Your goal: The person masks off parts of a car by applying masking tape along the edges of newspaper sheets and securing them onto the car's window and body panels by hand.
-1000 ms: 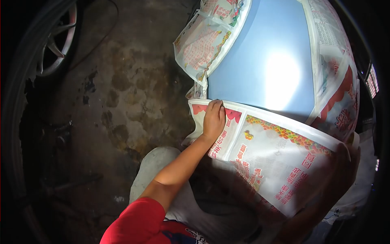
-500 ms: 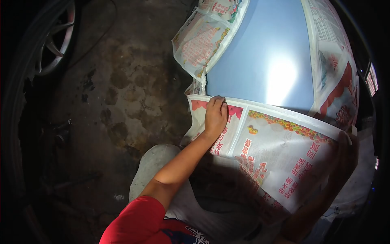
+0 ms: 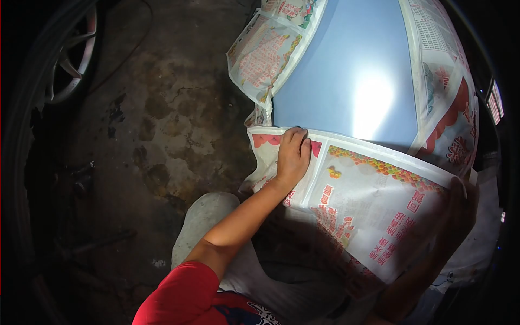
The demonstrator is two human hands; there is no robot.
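Note:
A printed paper sheet (image 3: pixel 360 203) with white masking tape (image 3: pixel 374 147) along its upper edge lies against the lower border of a glossy blue-grey panel (image 3: pixel 336 81). My left hand (image 3: pixel 295 154) presses on the taped edge near its left end, fingers bent and close together; its thumb is hidden. At the far right end, in shadow, my right hand (image 3: pixel 461 203) grips the sheet's upper corner beside the tape, and its fingers show only in part. More printed paper (image 3: pixel 265 57) is taped along the panel's left side, and further paper (image 3: pixel 444 92) covers the right side.
A stained concrete floor (image 3: pixel 168 130) stretches off to the left. A spoked wheel (image 3: pixel 76 65) stands at the upper left, with a thin cable (image 3: pixel 124 59) on the floor near it. My bent knee (image 3: pixel 206 219) is below the sheet's left part. Pale sheeting (image 3: pixel 482 227) hangs at the right.
My left hand has slid slightly to the right along the taped edge. My right hand stays at the sheet's right corner. The view has shifted a little.

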